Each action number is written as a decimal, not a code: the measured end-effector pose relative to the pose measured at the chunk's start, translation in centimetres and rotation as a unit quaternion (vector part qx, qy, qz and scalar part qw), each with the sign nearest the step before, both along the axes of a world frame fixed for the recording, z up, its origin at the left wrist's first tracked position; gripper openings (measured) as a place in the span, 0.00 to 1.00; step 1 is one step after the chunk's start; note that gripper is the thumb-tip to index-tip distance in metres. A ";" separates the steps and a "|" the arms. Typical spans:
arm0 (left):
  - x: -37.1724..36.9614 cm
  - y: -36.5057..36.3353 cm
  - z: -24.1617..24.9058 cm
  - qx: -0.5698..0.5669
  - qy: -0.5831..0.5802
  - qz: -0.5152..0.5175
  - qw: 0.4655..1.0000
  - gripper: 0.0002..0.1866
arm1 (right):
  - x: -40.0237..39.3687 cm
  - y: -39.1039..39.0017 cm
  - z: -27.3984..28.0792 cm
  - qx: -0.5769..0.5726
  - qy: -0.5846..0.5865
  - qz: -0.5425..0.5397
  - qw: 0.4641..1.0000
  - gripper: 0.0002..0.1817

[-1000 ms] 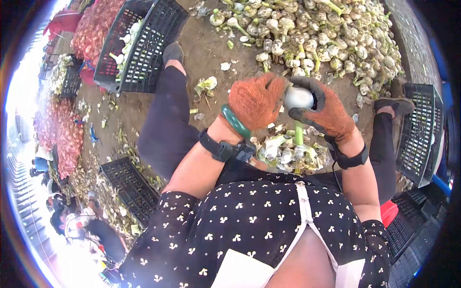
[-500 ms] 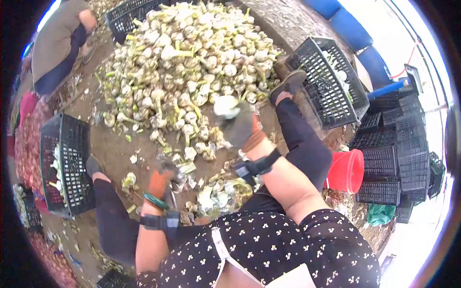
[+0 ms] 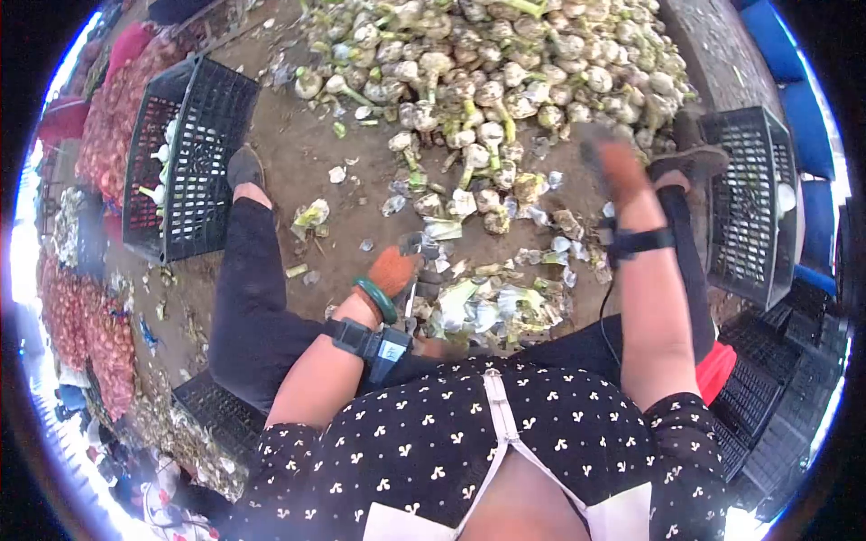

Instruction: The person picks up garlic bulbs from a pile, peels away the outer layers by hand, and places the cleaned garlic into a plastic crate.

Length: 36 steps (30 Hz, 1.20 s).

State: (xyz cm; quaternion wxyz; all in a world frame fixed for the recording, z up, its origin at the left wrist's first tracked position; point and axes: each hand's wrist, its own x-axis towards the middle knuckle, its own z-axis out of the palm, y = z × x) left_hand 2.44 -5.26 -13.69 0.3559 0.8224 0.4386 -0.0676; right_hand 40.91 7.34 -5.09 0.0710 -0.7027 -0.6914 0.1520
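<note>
While the pile of garlic [image 3: 568, 72] runs off the top edge of the head view, its near side shows well enough: dirty bulbs, many with green stems, packed at mixed angles. No single axis for the pile. One bulb [image 3: 336, 85] at its near left edge has its stem angled toward the lower right; another [image 3: 492, 134] on the near side has its stem running roughly toward the wearer.

Right hand [image 3: 622, 167], gloved, is at the pile's near right edge, motion-blurred; can't tell if fingers are open or closed, or if they hold anything. Left hand [image 3: 395, 270], gloved, is well apart from the pile, nearer the wearer, fingers curled around a thin tool [image 3: 410, 301]. Tool is partly hidden by the glove, type unclear; visible part runs roughly toward the lap.

Trimmings [image 3: 492, 311] lie between the pile and the wearer. Left of the pile, a black crate [image 3: 212, 153] holds bulbs with stems, partly hidden by its wall. Right of the pile, a second crate [image 3: 744, 203] has a white bulb [image 3: 786, 197] showing. Red object [image 3: 717, 370], nearer the wearer than the second crate, is mostly covered by the arm and sleeve.
</note>
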 end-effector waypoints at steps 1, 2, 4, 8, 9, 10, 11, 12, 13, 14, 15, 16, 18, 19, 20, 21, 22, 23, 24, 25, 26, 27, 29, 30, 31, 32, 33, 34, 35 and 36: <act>-0.4 -1.0 -2.8 -0.088 -0.114 0.143 0.979 0.12 | -1.8 0.3 -4.5 -0.102 0.204 -0.098 0.969 0.29; -0.5 -1.4 -4.1 -0.171 -0.224 0.277 0.919 0.12 | -2.4 -0.6 -9.3 -0.101 0.125 -0.087 0.983 0.29; 1.9 1.2 4.2 -0.319 -0.195 0.395 0.839 0.12 | -5.6 -1.9 -9.2 -0.168 0.014 -0.126 0.978 0.29; 3.8 2.6 9.3 -0.366 -0.316 0.450 0.751 0.12 | -5.5 -3.2 -12.9 -0.174 0.131 -0.160 0.963 0.27; 4.0 2.9 9.4 -0.387 -0.348 0.457 0.721 0.11 | -5.3 -2.9 -12.4 -0.190 0.220 -0.212 0.933 0.27; 3.9 3.0 9.5 -0.407 -0.378 0.462 0.691 0.11 | -5.1 -2.5 -12.0 -0.188 0.217 -0.208 0.935 0.27; 3.8 3.1 9.1 -0.405 -0.383 0.462 0.689 0.11 | -4.8 -2.3 -11.5 -0.172 0.310 -0.272 0.894 0.23; 3.7 3.0 8.3 -0.349 -0.360 0.442 0.744 0.10 | -4.6 -2.0 -10.0 -0.154 0.400 -0.331 0.841 0.20; 3.7 3.0 7.8 -0.290 -0.335 0.418 0.793 0.09 | -5.0 -2.3 -7.3 -0.105 0.513 -0.263 0.811 0.18; 3.8 2.8 7.6 -0.286 -0.344 0.418 0.791 0.09 | -3.1 -2.6 -8.9 0.033 0.479 -0.044 0.876 0.18; 4.0 2.6 7.6 -0.303 -0.365 0.440 0.762 0.10 | -3.3 -2.4 -6.2 -0.015 0.583 -0.125 0.803 0.20; 4.2 2.6 7.7 -0.320 -0.385 0.459 0.734 0.10 | -4.1 -2.2 -2.6 -0.062 0.672 -0.202 0.709 0.23; 4.3 2.6 8.6 -0.281 -0.353 0.439 0.777 0.10 | -6.2 -2.7 1.5 -0.027 0.850 -0.127 0.510 0.30; 4.4 2.6 9.0 -0.290 -0.365 0.479 0.744 0.11 | -7.2 -2.9 3.0 -0.092 0.915 -0.068 0.386 0.35; 4.3 2.8 9.4 -0.298 -0.376 0.517 0.709 0.12 | -8.8 -3.4 4.5 -0.175 0.923 0.056 0.337 0.36; 4.0 3.0 9.8 -0.292 -0.379 0.517 0.709 0.12 | -9.6 -4.0 4.7 -0.203 0.937 0.039 0.283 0.34; 3.6 3.3 10.1 -0.193 -0.360 0.487 0.772 0.13 | -10.2 -4.6 4.4 -0.232 0.946 0.019 0.227 0.33; 3.4 3.6 10.5 -0.092 -0.331 0.453 0.823 0.15 | -10.4 -5.2 3.9 -0.238 0.947 -0.124 0.178 0.30; 3.0 3.7 10.7 0.009 -0.297 0.413 0.861 0.17 | -11.5 -5.6 4.3 -0.302 0.939 -0.081 0.145 0.27; 3.0 3.7 11.1 0.007 -0.293 0.419 0.860 0.17 | -13.0 -6.5 5.3 -0.319 0.916 -0.115 0.216 0.28; 3.4 3.5 11.6 -0.014 -0.281 0.438 0.854 0.16 | -14.6 -7.7 6.0 -0.333 0.887 -0.151 0.283 0.28; 3.9 3.2 12.1 -0.035 -0.269 0.457 0.847 0.16 | -16.0 -8.6 6.1 -0.407 0.839 -0.195 0.304 0.28; 5.0 1.5 8.9 0.021 -0.270 0.481 0.834 0.16 | -18.4 -11.5 2.0 -0.474 0.771 -0.215 0.367 0.31; 5.7 0.2 4.8 0.095 -0.279 0.481 0.826 0.16 | -19.2 -12.9 -0.1 -0.504 0.746 -0.206 0.383 0.32; 6.1 0.2 3.3 0.085 -0.146 0.502 0.848 0.12 | -18.6 -13.3 -1.1 -0.542 0.708 -0.209 0.401 0.34; 5.8 0.9 1.3 0.086 -0.145 0.507 0.845 0.12 | -18.8 -13.7 -1.7 -0.531 0.708 -0.241 0.398 0.34; 5.2 2.0 -0.9 -0.013 -0.247 0.576 0.779 0.10 | -18.8 -13.6 -1.2 -0.552 0.701 -0.225 0.391 0.35; 4.5 2.3 0.7 -0.111 -0.342 0.628 0.690 0.09 | -18.8 -13.5 -0.5 -0.573 0.695 -0.208 0.382 0.36; 3.0 2.0 2.2 0.094 -0.160 0.420 0.888 0.08 | -19.0 -13.5 -0.4 -0.600 0.673 -0.181 0.393 0.36; 3.2 2.2 -2.1 0.051 -0.343 0.517 0.782 0.08 | -19.3 -13.9 -0.1 -0.627 0.651 -0.155 0.400 0.37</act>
